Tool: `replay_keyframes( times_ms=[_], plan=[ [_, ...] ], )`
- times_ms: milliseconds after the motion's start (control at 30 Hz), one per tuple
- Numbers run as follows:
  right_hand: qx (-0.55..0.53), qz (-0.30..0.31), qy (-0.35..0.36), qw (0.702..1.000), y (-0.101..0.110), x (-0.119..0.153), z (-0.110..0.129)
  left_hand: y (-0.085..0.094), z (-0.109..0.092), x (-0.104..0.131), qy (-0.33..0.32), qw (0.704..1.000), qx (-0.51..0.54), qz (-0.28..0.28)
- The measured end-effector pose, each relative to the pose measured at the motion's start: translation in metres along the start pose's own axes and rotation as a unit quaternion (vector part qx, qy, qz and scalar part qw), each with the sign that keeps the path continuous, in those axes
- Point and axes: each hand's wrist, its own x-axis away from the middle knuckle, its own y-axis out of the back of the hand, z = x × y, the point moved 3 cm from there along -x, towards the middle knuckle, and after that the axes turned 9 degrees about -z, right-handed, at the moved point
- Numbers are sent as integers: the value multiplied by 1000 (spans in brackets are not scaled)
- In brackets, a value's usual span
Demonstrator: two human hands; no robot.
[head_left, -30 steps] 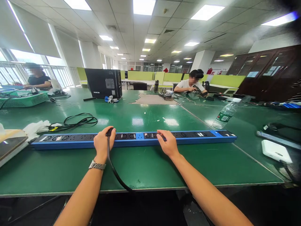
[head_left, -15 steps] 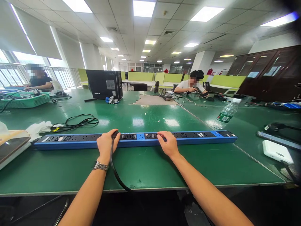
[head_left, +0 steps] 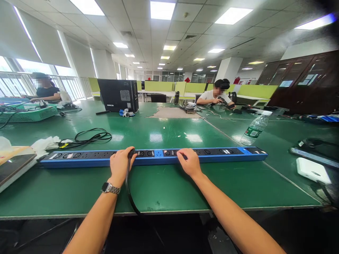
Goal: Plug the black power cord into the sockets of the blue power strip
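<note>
A long blue and black power strip (head_left: 159, 161) lies across the green table (head_left: 182, 190). My left hand (head_left: 120, 163) is closed on a black plug (head_left: 131, 153) at the strip's top face, left of its middle blue socket. From the plug a thick black cable (head_left: 128, 183) hangs down over the table's front edge. Right of the middle socket, my right hand (head_left: 190, 162) rests on the strip with its fingers curled together; whether anything is under the fingertips is hidden.
A clear bottle (head_left: 254, 129) stands tilted behind the strip's right part. Coiled black cable (head_left: 91, 138) lies behind its left part. Farther back are a black computer case (head_left: 119, 96), a green basket (head_left: 39, 112) and two people. A white box (head_left: 312, 170) lies right.
My left wrist has turned slightly, showing more of the watch face, and the cable below the plug has shifted a little. My right hand has stayed in place.
</note>
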Motion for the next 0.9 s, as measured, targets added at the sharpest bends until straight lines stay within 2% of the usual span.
replay_keyframes(
  times_ms=[167,567,900],
  plan=[
    [2,1,6,1000,0,0,0,-2,-2,3,-4,1000,16,-15],
    [10,1,-12,1000,1,-1,-3,-7,1,1,47,995,63,-58],
    [9,3,-22,1000,2,-1,-4,-7,3,3,19,991,83,-102]
  ],
)
